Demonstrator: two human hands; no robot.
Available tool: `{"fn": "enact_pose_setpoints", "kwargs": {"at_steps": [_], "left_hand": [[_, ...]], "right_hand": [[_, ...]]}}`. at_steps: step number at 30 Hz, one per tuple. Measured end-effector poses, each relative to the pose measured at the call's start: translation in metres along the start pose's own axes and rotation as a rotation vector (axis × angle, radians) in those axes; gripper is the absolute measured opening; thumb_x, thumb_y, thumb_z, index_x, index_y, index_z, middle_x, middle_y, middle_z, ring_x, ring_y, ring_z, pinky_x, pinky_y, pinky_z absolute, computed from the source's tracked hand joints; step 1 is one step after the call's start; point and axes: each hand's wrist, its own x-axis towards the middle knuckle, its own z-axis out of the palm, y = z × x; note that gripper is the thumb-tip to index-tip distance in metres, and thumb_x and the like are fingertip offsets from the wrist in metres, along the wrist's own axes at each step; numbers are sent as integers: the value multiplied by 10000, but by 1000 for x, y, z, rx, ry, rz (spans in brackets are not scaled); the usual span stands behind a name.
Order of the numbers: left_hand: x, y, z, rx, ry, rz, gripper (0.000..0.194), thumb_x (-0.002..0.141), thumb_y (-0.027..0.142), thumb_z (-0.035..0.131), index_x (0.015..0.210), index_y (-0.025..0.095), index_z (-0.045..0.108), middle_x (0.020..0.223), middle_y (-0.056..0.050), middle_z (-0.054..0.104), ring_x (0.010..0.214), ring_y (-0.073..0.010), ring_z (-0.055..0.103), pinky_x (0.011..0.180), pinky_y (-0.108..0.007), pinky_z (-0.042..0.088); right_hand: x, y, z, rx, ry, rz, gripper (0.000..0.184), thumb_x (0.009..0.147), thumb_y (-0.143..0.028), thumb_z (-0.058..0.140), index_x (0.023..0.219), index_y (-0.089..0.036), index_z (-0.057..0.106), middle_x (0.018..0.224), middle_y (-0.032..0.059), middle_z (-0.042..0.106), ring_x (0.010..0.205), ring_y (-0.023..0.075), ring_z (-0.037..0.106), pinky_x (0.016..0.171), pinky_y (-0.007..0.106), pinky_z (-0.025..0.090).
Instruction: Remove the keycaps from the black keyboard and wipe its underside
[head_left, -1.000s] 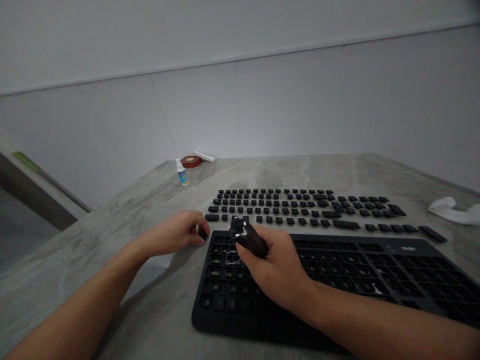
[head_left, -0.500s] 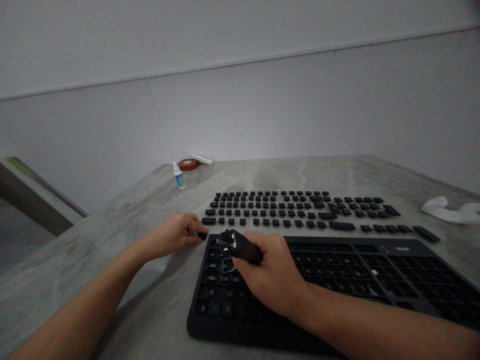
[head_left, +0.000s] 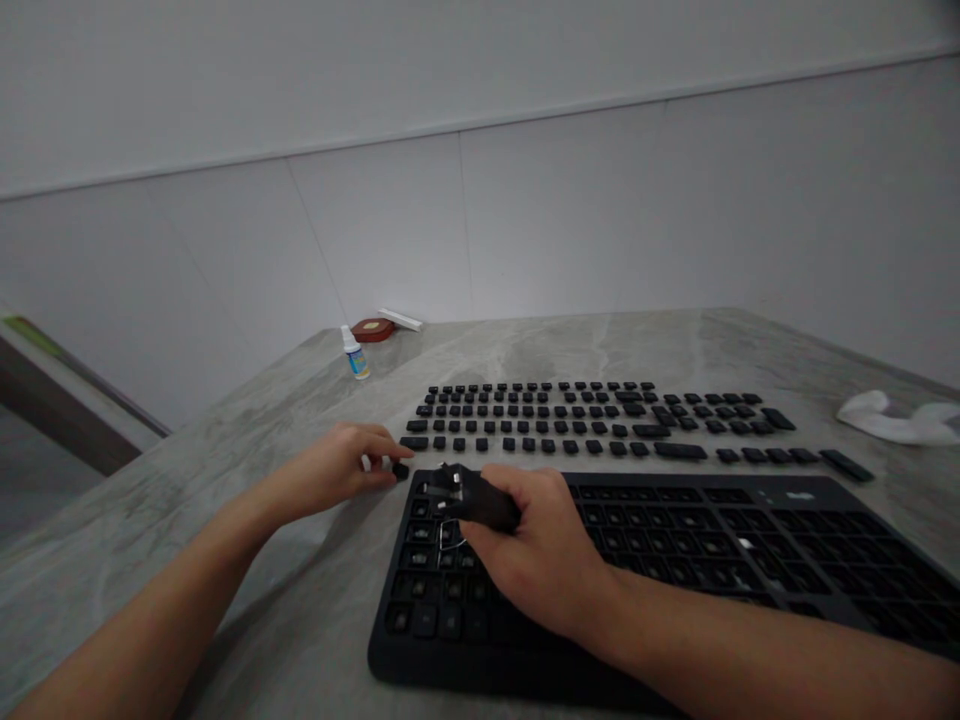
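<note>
My left hand [head_left: 346,468] is at the table just off the keyboard's upper left corner. Its index finger and thumb are apart around a small black keycap [head_left: 401,471], which seems to rest on the table, beside or lightly touching the thumb. Wrapped in my right hand [head_left: 544,555] is a black keycap puller [head_left: 480,500] with metal prongs at its tip and a thin wire loop hanging below. It is held above the left part of the black keyboard [head_left: 442,665]. Most visible sockets there lack caps; a few keycaps [head_left: 448,622] sit in the bottom left rows.
Loose keycaps [head_left: 570,447] lie in rows behind the keyboard, wide ones among them. Crumpled white paper or cloth [head_left: 896,420] lies at the right. Further back left stand a small spray bottle [head_left: 355,355], a reddish-brown box [head_left: 373,330] and a white strip [head_left: 401,319].
My left index finger has lifted from the small keycap, which was between the fingers before. The view has shifted slightly. My right hand keeps the puller, its tip now a little further left.
</note>
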Motion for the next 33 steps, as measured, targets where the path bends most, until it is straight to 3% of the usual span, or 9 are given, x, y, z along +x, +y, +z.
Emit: {"fn": "enact_pose_setpoints", "kwargs": {"at_steps": [5, 12, 18, 24, 33], "left_hand": [[1, 1, 1, 4, 7, 40, 181, 820, 191, 567, 852, 197, 745, 880, -36, 723, 801, -186, 644, 763, -282, 485], [3, -12, 5, -8, 35, 3, 107, 823, 215, 609, 803, 181, 708, 854, -34, 732, 783, -185, 658, 742, -282, 493], [2, -17, 4, -27, 28, -30, 136, 802, 251, 615, 862, 182, 716, 869, -35, 742, 791, -194, 675, 749, -295, 522], [4, -12, 7, -24, 49, -37, 131, 818, 270, 606, 794, 179, 697, 805, -33, 725, 741, -187, 662, 710, -286, 512], [6, -10, 13, -71, 59, 17, 152, 854, 250, 598, 923, 178, 712, 909, -49, 736, 810, -194, 669, 778, -319, 536]], "right_hand": [[-1, -2, 0, 0, -14, 11, 240, 719, -200, 540, 530, -203, 392, 486, -53, 402, 480, 98, 364, 476, 249, 255], [4, 0, 1, 58, 84, 11, 305, 813, -249, 517, 552, -211, 361, 520, -49, 405, 490, 95, 336, 455, 237, 251], [5, 0, 1, 65, 83, 23, 312, 813, -261, 517, 550, -215, 355, 512, -51, 387, 483, 95, 327, 445, 238, 244], [4, 0, 1, 48, 78, 13, 314, 811, -246, 522, 546, -210, 358, 514, -50, 395, 487, 93, 335, 453, 237, 249], [2, 0, 0, 64, 54, -4, 286, 800, -220, 532, 551, -203, 392, 518, -51, 415, 496, 96, 360, 469, 241, 268]]}}
